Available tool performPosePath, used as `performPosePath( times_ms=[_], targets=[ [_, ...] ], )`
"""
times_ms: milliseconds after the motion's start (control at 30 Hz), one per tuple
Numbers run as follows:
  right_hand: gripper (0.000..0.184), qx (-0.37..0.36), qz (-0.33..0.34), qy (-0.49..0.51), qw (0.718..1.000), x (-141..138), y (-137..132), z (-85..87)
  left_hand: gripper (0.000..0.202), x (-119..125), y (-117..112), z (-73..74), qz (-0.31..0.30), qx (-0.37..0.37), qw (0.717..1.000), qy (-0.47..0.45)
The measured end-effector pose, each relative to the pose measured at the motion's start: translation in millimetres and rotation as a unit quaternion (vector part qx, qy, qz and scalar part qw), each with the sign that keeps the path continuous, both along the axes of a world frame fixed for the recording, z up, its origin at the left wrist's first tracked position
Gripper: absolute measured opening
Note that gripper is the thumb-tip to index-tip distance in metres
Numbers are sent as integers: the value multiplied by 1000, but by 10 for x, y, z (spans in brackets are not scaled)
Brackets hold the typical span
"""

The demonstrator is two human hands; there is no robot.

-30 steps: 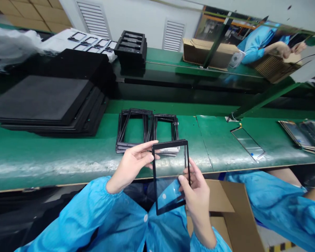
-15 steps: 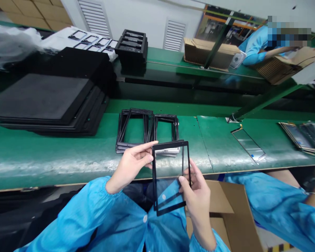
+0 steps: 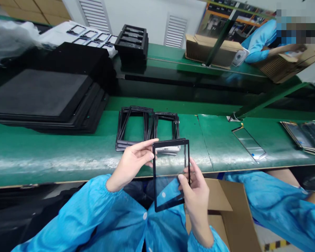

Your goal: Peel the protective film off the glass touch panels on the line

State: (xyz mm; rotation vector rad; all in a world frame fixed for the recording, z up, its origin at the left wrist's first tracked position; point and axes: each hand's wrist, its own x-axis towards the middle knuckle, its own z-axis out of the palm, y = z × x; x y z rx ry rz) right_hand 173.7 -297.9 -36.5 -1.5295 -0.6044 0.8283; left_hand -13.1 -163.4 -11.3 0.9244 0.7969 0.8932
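Over the bench (image 3: 68, 157) edge | left hand (image 3: 132, 161) fingers pinch glass panel (image 3: 169, 168) top corner | right hand (image 3: 196, 190) fingers grip its side

Two stacks of black frames (image 3: 147, 127) on the green belt (image 3: 55, 154), dark trays (image 3: 44, 98) left, cardboard box (image 3: 225, 206) below.

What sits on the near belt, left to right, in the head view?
Stack of black trays → black frame stacks → single glass sheet → stack of panels at the right edge. Held glass panel overlaps the frames, so skipped.
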Motion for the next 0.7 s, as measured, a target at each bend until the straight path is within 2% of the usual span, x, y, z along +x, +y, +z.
performPosePath(
  times_ms=[233, 333, 400, 467, 533, 600, 700],
  targets=[
    [66, -11, 16, -43, 999, -2, -53, -91, 49, 26, -27, 63, 2, -16, 999, 29],
    [61, 1, 16, -153, 988, 28, -48, -113, 50, 12, -48, 116, 5, -8, 998, 61],
    [60, 29, -5, -219, 975, 89, 8, -68, 48, -19, -62, 164, 6, 10, 996, 87],
    [59, 63, -3, -194, 979, 177, 103, 31, 45, -63, -79, 217, -3, 30, 994, 108],
    [55, 84, 37, -101, 991, 263, 211, 160, 43, -110, -101, 266, -22, 40, 992, 119],
    [46, 84, 78, -27, 993, 315, 302, 278, 42, -152, -127, 304, -39, 41, 990, 126],
    [28, 72, 84, -5, 994, 300, 374, 381, 42, -209, -162, 314, -43, 42, 989, 138]
  ],
)
